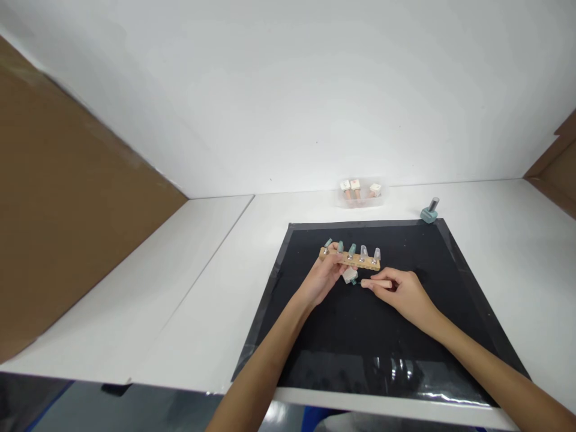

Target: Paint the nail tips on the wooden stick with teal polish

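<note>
My left hand (324, 277) is closed around a wooden nail-tip stand (355, 260) and holds it above the black mat. Along the stand stand several false nails; those to the left are teal, and a clear false nail (377, 254) is at the right end. Just under the stand, by my left fingers, is a small white block-like piece (349, 274) with teal at its lower edge; whether my fingers grip it I cannot tell. My right hand (407, 295) pinches a pale pink-handled brush (376, 283), its thin tip pointing left toward the teal spot.
A black mat (346, 336) covers part of the white table (202, 324). At the back, a clear plastic box (380, 195) holds several white-ended pieces with pinkish handles. A teal nail polish bottle (429, 215) with a silver cap sits at the mat's far right corner. Brown panels (67, 198) flank the table.
</note>
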Demonstrator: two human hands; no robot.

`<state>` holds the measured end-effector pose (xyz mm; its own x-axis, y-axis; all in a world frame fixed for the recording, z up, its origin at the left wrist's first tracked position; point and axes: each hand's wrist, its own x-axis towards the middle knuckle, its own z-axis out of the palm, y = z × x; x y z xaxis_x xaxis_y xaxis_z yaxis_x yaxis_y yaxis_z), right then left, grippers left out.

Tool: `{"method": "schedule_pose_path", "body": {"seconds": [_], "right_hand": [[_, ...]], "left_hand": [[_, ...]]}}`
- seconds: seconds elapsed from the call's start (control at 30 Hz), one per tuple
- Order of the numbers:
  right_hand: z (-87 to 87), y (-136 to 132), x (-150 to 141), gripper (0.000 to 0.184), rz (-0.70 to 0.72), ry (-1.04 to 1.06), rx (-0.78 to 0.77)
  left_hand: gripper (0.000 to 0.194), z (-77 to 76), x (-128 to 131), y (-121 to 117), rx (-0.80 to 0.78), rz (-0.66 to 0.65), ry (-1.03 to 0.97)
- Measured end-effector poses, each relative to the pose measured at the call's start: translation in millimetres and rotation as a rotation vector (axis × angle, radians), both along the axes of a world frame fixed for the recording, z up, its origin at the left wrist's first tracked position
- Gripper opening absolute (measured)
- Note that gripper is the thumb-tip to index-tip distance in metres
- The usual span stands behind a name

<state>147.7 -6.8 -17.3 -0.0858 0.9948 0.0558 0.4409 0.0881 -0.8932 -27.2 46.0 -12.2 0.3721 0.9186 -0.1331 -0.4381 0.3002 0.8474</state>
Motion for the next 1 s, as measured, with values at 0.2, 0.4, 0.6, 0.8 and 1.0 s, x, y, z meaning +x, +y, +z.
{"method": "schedule_pose_path", "body": {"seconds": [0.2, 0.4, 0.6, 0.8, 1.0], "right_hand": [[-0.8, 0.8, 0.5, 0.016, -0.028, 0.030, 0.007], [10.7, 3.5, 14.0, 0.016, -0.030, 0.079, 0.012], [46.3, -4.5, 36.5, 0.014, 0.062, 0.251, 0.090], [54.8, -16.9, 41.6, 0.019, 0.021, 0.458, 0.250], [55.6, -18.2, 28.7, 0.030, 0.050, 0.351, 0.227]], "left_hand": [[0.029, -1.4, 0.0, 0.0, 0.003, -0.010, 0.020], [0.032, -2.7, -0.3, 1.5, -0.049, 0.042, -0.013], [0.032, 5.0, 1.9, -6.3, -0.016, 0.001, 0.014], [0.037, 1.4, 4.5, -24.8, 0.178, -0.307, 0.117], [0.040, 0.4, 12.6, -35.9, 0.151, -0.584, 0.038]]}}
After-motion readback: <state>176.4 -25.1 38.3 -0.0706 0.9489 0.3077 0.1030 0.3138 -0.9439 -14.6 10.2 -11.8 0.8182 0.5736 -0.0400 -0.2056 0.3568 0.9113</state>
